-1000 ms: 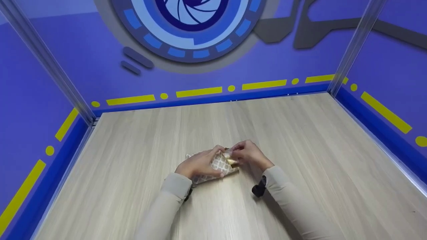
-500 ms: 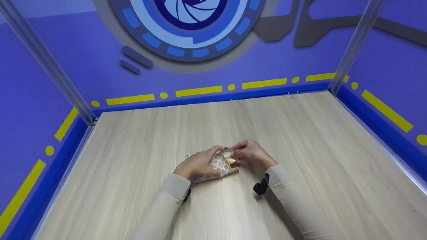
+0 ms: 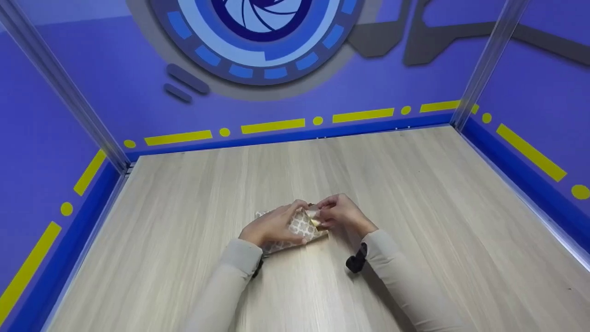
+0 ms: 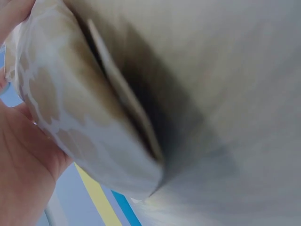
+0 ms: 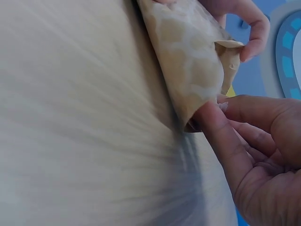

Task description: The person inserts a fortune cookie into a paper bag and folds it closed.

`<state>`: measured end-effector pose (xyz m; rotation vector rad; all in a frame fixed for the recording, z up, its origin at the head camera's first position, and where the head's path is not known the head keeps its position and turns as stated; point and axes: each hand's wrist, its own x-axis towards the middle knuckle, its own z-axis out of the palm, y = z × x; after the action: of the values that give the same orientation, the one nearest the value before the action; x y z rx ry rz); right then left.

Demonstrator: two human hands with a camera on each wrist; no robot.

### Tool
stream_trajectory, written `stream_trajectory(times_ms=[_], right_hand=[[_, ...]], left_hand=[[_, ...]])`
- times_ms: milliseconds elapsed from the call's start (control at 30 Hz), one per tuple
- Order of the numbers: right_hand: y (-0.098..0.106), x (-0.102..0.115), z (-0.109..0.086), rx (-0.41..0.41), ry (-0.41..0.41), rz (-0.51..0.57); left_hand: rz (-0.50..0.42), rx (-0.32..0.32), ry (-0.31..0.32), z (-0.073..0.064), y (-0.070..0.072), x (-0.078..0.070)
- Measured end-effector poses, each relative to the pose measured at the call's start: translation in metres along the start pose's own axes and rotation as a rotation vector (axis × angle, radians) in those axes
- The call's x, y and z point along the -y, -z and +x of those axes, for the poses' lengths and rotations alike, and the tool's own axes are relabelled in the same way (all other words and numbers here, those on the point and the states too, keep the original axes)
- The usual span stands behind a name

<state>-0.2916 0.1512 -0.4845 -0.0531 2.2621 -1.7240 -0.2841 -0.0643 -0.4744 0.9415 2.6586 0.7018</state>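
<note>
A beige paper packet with a white lattice pattern lies low over the wooden table in the head view. My left hand grips it from the left, thumb on the near side and fingers over the far side. At its open right end a bit of shiny gold wrapper shows. My right hand pinches at that mouth. In the right wrist view the thumb reaches inside the packet's edge, and a small whitish scrap shows by the index finger. Most of the contents is hidden.
The light wooden tabletop spreads around both hands. Blue-purple walls with yellow dashes enclose its back and sides. Dark wrist straps with small cameras sit at the cuffs of the beige sleeves.
Less of the gold wrapper shows at the packet's mouth than one second ago. My right hand has shifted slightly; the left keeps its grip and the packet stays nearly in place.
</note>
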Motion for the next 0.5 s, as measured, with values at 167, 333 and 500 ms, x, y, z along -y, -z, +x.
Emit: stream_trajectory(times_ms=[167, 333, 500], right_hand=[[-0.008, 0.001, 0.001, 0.004, -0.023, 0.014], [-0.017, 0.002, 0.002, 0.007, -0.013, 0.016], [-0.018, -0.001, 0.001, 0.027, 0.023, -0.018]], left_hand=[[0.005, 0.000, -0.004, 0.000, 0.000, 0.000], [0.011, -0.006, -0.008, 0.000, 0.000, 0.000], [0.011, -0.011, -0.034, 0.000, 0.001, 0.000]])
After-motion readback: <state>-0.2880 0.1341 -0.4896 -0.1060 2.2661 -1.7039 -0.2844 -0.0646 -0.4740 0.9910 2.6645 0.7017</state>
